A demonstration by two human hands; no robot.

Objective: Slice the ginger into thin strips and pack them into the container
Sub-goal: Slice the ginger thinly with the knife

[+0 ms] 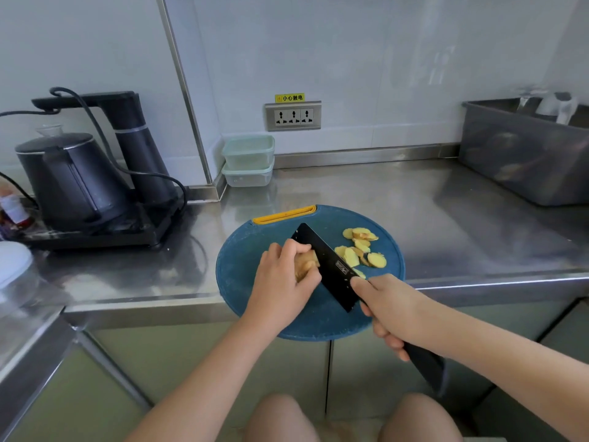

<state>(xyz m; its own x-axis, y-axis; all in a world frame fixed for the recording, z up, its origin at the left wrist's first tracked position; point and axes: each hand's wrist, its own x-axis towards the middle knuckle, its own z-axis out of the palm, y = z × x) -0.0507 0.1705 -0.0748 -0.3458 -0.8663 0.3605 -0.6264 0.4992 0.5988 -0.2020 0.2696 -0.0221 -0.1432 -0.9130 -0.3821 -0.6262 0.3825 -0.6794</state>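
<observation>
A round blue cutting board [322, 323] with a yellow handle lies at the counter's front edge. On it my left hand [283, 282] grips a chunk of ginger [305, 264], fingers curled over the top. My right hand [387, 309] holds the handle of a black knife [325, 266], forefinger laid along the blade. The blade stands against the ginger's right side. Several cut ginger slices [361, 248] lie to the right of the blade. Two stacked clear containers [248, 161] with pale green lids sit in the back corner.
A black kettle [67, 180] on its base with a dispenser and cables stands at the left. A wall socket [293, 116] is behind the board. A grey bin [522, 154] sits at the back right. Bare steel counter [446, 218] lies between board and bin.
</observation>
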